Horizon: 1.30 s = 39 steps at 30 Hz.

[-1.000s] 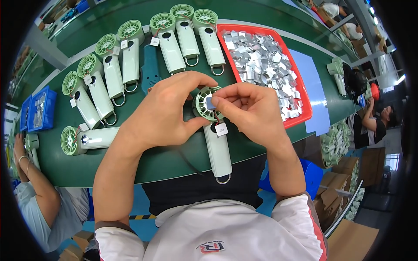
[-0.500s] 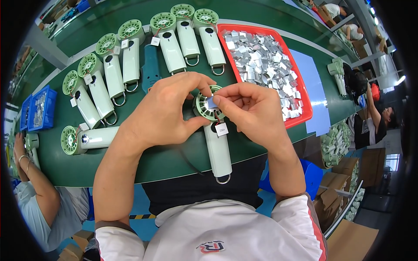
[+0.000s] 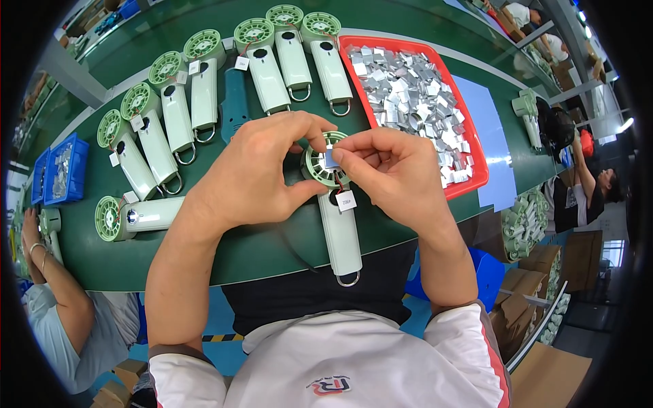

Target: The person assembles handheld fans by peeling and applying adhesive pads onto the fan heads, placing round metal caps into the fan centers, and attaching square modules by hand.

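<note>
A pale green handheld fan (image 3: 342, 238) lies in front of me, its round slatted head away from me and its metal loop towards my body. A white tag (image 3: 346, 200) hangs on wires where head and handle meet. My left hand (image 3: 272, 166) curves around the head's left side, thumb and fingertips at its rim. Between the thumb and index finger of my right hand (image 3: 391, 170) is a small bluish flat piece (image 3: 331, 158), over the middle of the head. The fingertips partly hide the head.
Several similar fans (image 3: 204, 92) stretch in an arc from left to back. A teal power tool (image 3: 235, 105) lies among them. A red tray (image 3: 469, 146) of small silvery pieces stands right, beside a blue sheet (image 3: 500, 156). Blue bins (image 3: 76, 166) and a co-worker's arm (image 3: 58, 279) are at left.
Both hands stay almost in place around the fan head. The bluish piece has turned slightly in my right fingers and shows more of its face.
</note>
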Each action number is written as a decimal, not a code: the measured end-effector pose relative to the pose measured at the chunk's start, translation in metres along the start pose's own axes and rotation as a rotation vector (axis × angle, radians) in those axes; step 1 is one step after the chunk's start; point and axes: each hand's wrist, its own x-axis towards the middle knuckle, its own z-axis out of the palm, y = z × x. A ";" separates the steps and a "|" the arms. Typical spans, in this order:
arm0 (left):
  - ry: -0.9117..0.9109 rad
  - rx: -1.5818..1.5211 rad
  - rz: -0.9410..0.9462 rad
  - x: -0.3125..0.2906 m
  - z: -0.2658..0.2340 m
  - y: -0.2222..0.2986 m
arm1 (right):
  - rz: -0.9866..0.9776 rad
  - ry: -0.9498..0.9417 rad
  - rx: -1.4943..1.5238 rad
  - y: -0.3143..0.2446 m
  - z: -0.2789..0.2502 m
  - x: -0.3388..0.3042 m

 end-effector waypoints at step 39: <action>0.010 -0.008 0.004 -0.001 0.001 -0.004 | 0.014 0.005 -0.010 -0.003 0.000 -0.001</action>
